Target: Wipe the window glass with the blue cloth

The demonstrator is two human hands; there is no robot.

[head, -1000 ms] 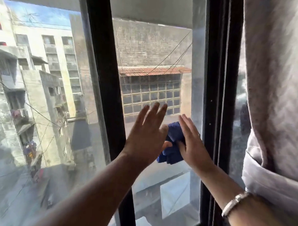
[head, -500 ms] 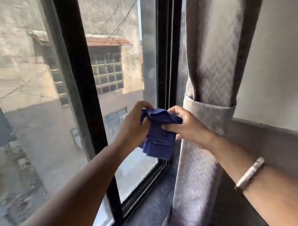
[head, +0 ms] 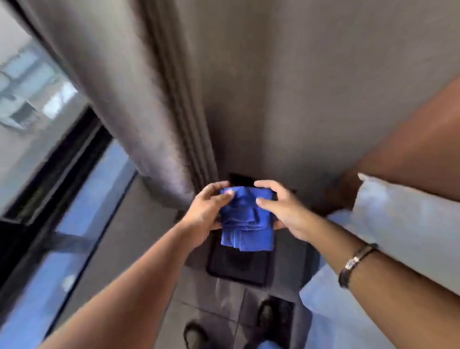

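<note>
At centre frame the left hand and right hand pinch the folded blue cloth between curled fingers, away from the window glass at left; seemingly refolding; next, carry it to the pane.

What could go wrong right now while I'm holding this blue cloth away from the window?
The blue cloth is pinched only at its top by your left hand and right hand, so its loose folds could slip toward the floor. The gray curtain hangs beside the window glass and may snag as you turn toward it.
</note>
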